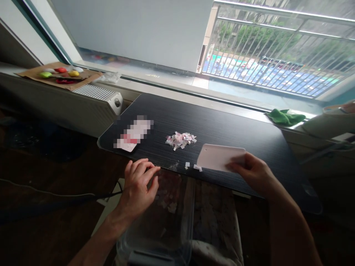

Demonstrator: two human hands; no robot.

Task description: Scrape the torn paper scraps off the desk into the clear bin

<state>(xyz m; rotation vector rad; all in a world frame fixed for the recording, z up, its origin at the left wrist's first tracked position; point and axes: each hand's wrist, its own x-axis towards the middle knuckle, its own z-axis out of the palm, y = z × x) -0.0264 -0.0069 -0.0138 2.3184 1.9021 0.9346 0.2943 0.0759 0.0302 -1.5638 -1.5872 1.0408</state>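
Observation:
My right hand [251, 170] grips a pale, flat plastic scraper [216, 157] by its right end. The scraper is held tilted over the front of the black table [235, 127]. By its lower left corner lie a few loose paper scraps [198, 167]. Farther back, a small pile of pinkish-white paper scraps [181, 139] sits mid-table. My left hand [141, 181] hovers at the front edge with its fingers apart and nothing in them. Below the edge, between my arms, stands a clear plastic bin [191, 221] with some scraps in it.
A pixelated phone-like object [130, 147] lies at the table's left. Colourful round items rest on cardboard [30, 75] over a radiator [97, 96]. A green cloth [287, 117] is on the sill at right. A cable [55, 191] runs along the floor.

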